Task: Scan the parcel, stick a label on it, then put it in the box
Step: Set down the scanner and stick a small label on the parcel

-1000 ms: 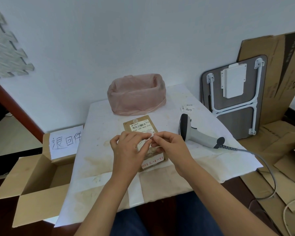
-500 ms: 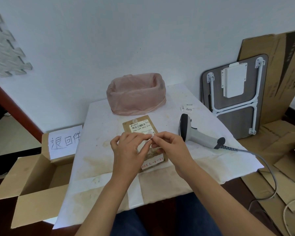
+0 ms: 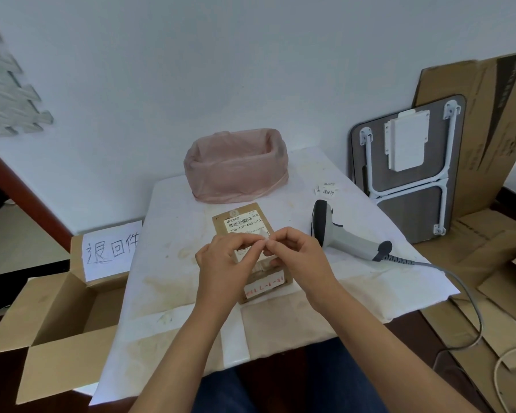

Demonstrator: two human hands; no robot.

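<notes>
Beside the surface (image 3: 173, 263), at left, stands the open cardboard box (image 3: 57, 317). Over the brown parcel (image 3: 245, 228) lying mid-surface, left hand (image 3: 224, 263) and right hand (image 3: 298, 257) pinch one small white label (image 3: 264, 235) between closed fingertips. The barcode scanner (image 3: 340, 236) lies just right.

The table (image 3: 173, 263) has a white, stained cover. A brown parcel (image 3: 245, 222) lies on it under the hands. A pink bag-lined tub (image 3: 236, 165) sits past the hands. A grey scanner (image 3: 340, 236) lies just right of the right hand. Small paper labels (image 3: 328, 189) lie farther back, past the scanner.
</notes>
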